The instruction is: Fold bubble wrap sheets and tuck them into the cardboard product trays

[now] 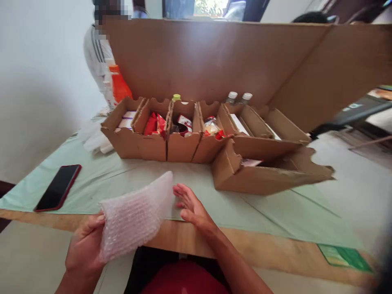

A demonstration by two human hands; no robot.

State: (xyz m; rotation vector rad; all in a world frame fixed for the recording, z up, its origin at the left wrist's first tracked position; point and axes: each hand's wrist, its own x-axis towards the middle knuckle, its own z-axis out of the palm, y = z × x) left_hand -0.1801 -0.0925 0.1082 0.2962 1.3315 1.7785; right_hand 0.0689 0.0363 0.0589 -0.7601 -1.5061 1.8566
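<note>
My left hand grips the left end of a bubble wrap pouch, thumb on top, above the table's front edge. The pouch is held tilted, its right end higher; whether anything lies inside I cannot make out. Just beyond that right end is my right hand, fingers stretched and apart from the pouch, holding nothing. Past both hands stands a row of cardboard bins with red packets, white boxes and other packaged goods. One more cardboard bin sits in front of the row at the right.
A phone with a red case lies at the left on the green cloth. Crumpled clear plastic and an orange bottle are behind it. A tall cardboard panel rises behind the bins. A person is beyond it.
</note>
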